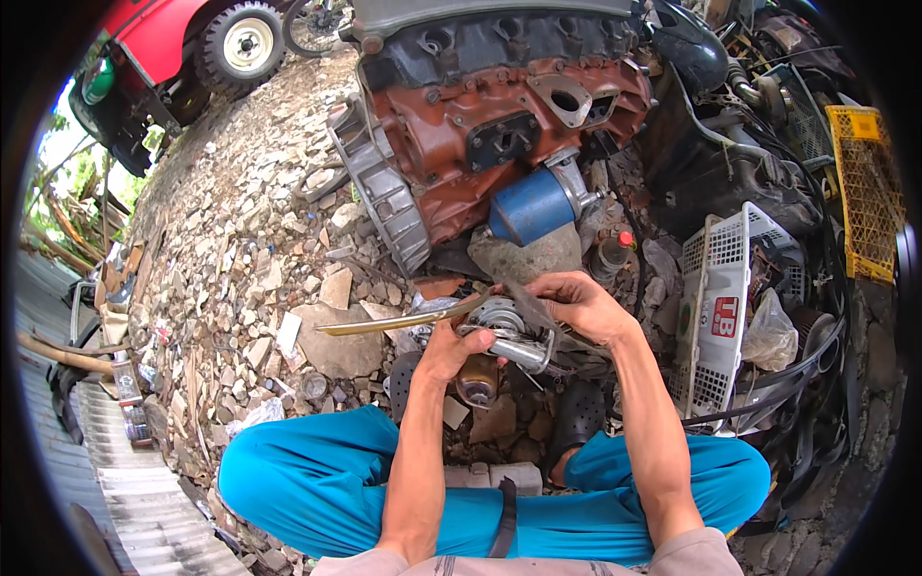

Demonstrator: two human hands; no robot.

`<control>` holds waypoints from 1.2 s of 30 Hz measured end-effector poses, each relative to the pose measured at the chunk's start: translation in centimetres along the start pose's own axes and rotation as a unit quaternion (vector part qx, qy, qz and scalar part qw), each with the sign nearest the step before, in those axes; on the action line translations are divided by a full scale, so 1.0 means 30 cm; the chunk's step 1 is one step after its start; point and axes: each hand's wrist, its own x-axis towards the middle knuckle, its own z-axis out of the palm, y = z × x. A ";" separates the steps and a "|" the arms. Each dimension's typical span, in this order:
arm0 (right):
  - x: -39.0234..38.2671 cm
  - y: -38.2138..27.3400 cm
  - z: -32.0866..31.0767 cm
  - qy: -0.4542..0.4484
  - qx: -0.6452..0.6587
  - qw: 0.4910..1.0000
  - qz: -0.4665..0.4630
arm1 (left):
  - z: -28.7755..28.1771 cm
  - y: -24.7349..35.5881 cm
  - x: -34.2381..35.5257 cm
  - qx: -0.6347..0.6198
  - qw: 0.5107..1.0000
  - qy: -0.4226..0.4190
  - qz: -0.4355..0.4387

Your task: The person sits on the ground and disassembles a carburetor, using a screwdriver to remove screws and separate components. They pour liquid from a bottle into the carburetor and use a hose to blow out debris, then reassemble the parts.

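In front of my knees, a silver metal engine part with a round ribbed end and a smooth cylinder is held between my hands. My left hand is closed on its left side, thumb pressed against the metal. My right hand pinches a dark grey flat strip at the part's upper right. A long curved yellowish strip sticks out leftward above my left hand; whether it joins the grey one is hidden. Beneath the part sits a brownish cylinder, partly covered.
A red-brown engine block with a blue oil filter stands ahead. A red-capped bottle is beside it. White crates and a yellow crate are at right. Stony rubble covers the left ground; a red vehicle stands behind.
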 end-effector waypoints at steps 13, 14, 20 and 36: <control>0.020 -0.035 0.109 0.123 -0.256 0.954 -0.099 | 0.037 0.043 -0.013 0.067 0.997 -0.034 -0.002; 0.023 -0.041 0.114 0.120 -0.289 0.942 -0.121 | 0.037 0.049 -0.007 0.080 0.996 -0.047 -0.007; 0.021 -0.063 0.122 0.103 -0.419 0.883 -0.183 | 0.033 0.047 -0.005 0.110 0.992 -0.052 -0.024; -0.033 -0.149 0.088 -0.070 -0.153 0.986 -0.016 | -0.008 0.063 -0.011 0.073 0.993 -0.083 0.044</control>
